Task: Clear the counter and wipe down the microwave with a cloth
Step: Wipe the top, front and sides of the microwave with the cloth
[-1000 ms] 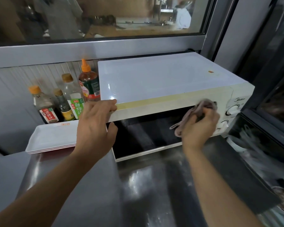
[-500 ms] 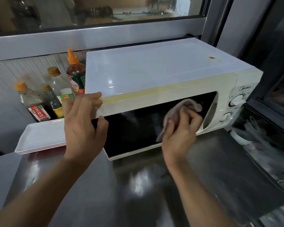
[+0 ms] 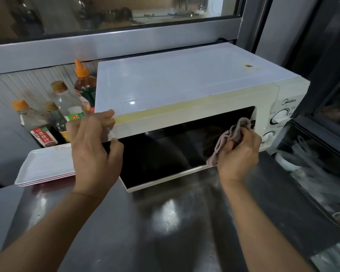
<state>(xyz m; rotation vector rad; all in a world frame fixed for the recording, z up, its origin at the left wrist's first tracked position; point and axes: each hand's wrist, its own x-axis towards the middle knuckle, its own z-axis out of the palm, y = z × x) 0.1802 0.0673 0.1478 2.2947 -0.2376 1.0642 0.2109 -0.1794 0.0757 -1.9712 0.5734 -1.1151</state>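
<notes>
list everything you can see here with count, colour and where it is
microwave: one, white with dark glass door, on the counter under the window
cloth: one, pinkish grey, bunched against the right side of the door
bottles: four, clear or dark with orange or tan caps, left of the microwave by the wall
trays: a stack, white with pink edges, on the counter in front of the bottles
counter: one, shiny dark metal, foreground
window: one, grey frame, above
left hand: grips the microwave's top left front corner
right hand: holds the cloth
</notes>
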